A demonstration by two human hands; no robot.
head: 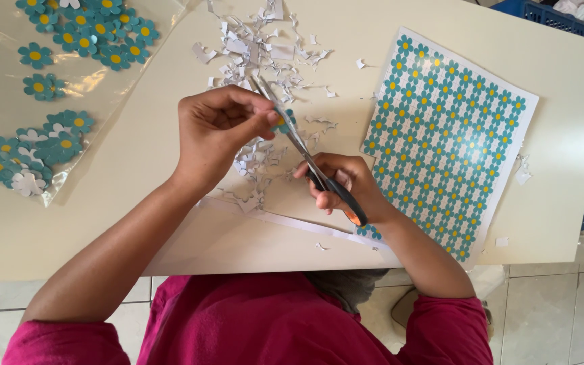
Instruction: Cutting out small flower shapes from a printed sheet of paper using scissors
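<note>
My left hand (pixel 217 132) pinches a small teal paper flower (pixel 284 123) between thumb and fingers above the cream table (pixel 103 203). My right hand (pixel 346 186) grips a pair of scissors (pixel 299 138) with black and orange handles. Their metal blades point up and left and lie against the flower. A printed sheet of teal flowers with yellow centres (pixel 447 135) lies flat to the right of my right hand.
White paper scraps (pixel 265 47) litter the table behind and under my hands. A clear plastic sheet (pixel 8 81) at the left carries several cut-out flowers (pixel 89 34). A long paper strip (pixel 292 223) lies near the front edge. A blue crate (pixel 555 17) stands beyond the table's right corner.
</note>
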